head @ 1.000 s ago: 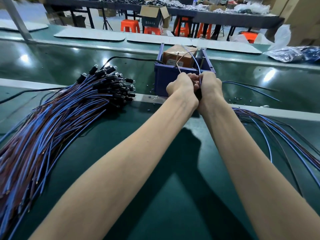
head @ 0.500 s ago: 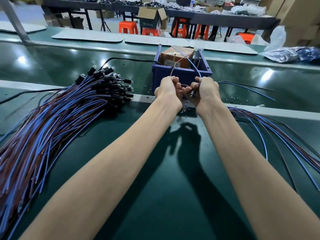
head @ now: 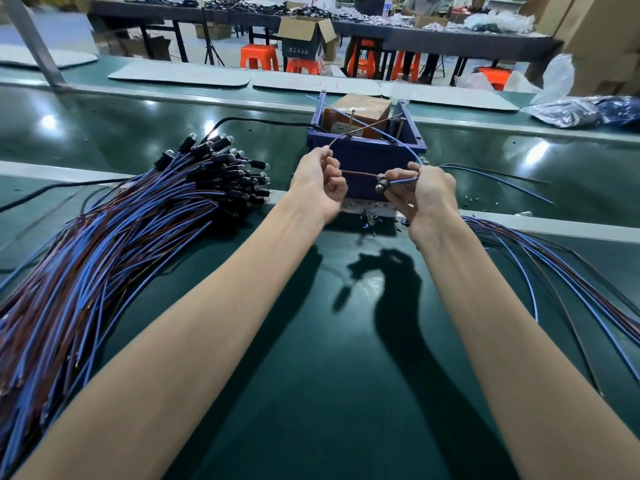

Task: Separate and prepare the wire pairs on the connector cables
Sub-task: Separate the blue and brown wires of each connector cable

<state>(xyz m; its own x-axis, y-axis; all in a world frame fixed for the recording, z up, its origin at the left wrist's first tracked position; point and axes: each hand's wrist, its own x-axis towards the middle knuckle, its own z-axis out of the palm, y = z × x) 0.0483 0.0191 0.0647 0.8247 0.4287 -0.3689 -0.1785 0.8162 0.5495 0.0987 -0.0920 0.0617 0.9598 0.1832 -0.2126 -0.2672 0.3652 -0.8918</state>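
Heaped left on bench: cables. Before blue bin, pinched in left hand, 1 brown wire; in right hand, 1 blue wire beside the small connector. Likely light, springy; best gripped near connector.

glossy green worktop, blue plastic bin

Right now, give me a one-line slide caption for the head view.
Left hand holds the brown wire, right hand pinches the blue wire at the connector, pair spread apart.
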